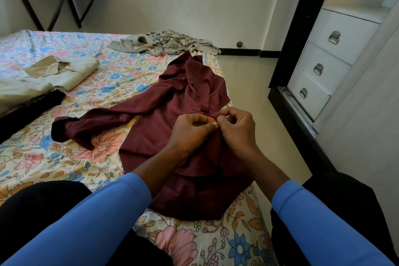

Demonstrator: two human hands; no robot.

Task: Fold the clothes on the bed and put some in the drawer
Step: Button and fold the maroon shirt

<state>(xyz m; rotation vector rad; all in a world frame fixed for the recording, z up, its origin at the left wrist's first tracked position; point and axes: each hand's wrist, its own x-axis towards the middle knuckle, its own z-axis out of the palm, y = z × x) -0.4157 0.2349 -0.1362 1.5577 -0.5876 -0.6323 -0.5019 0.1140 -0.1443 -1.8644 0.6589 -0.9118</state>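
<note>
As left hand point(192, 130) and right hand point(238, 128) pinch it, maroon shirt point(155, 121).

Light was soft & even, brightest on white drawers point(330, 49) at rt; shadows faint; wide-angle bent frame edges; detail slightly soft.

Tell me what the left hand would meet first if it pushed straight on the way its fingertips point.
The right hand: the left hand points at it across a pinch of maroon shirt, fingertips seemingly touching.
</note>
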